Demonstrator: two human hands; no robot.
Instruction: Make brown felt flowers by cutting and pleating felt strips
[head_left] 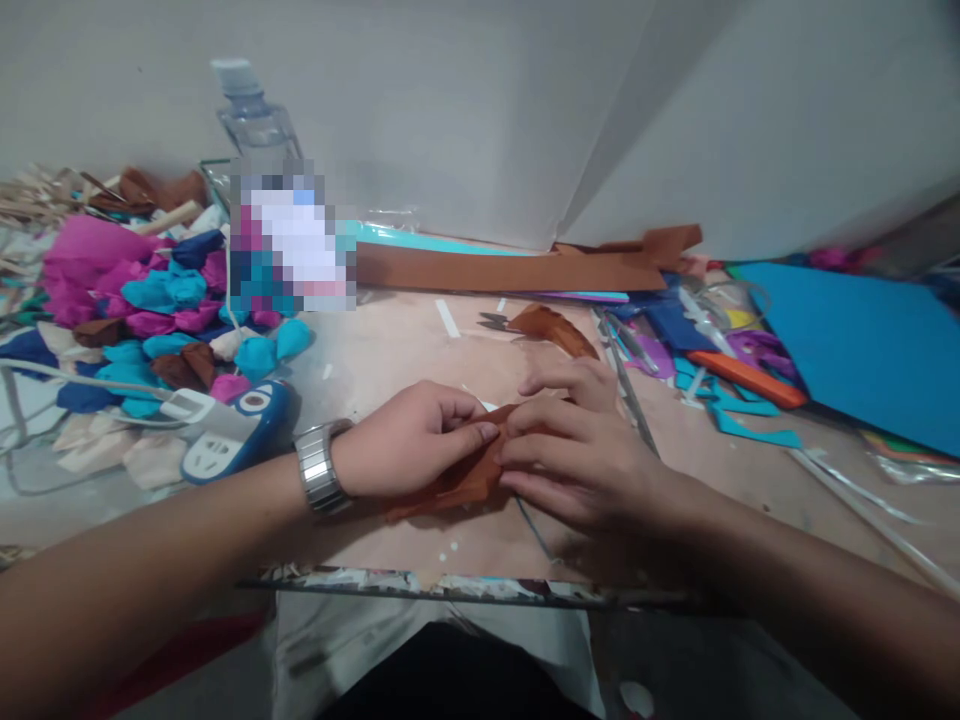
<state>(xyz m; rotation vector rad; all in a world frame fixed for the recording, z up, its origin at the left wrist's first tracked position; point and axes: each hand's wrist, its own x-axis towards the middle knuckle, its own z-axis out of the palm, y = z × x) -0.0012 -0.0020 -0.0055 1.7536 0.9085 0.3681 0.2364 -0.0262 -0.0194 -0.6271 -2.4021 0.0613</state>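
Observation:
A piece of thin brown paper (pixel 469 478), perhaps crepe or tissue, lies between my two hands low over the table. My left hand (pixel 412 438), with a metal watch at its wrist, pinches the paper between thumb and bent fingers. From the other side my right hand (pixel 577 440) grips its right part with curled fingertips. A small white edge shows at the paper's top, by the left thumb. Under my right hand a thin dark line runs toward the table's front; I cannot tell what it is. Scissors (pixel 495 321) with something brown over their handles lie just beyond.
Crumpled coloured paper pieces (pixel 161 290) pile at the left beside a blue power strip (pixel 232 440). A bottle (pixel 255 120) stands behind. Long brown strips (pixel 510 270) lie along the wall. An orange cutter (pixel 746 378) and a blue sheet (pixel 855 340) are at right.

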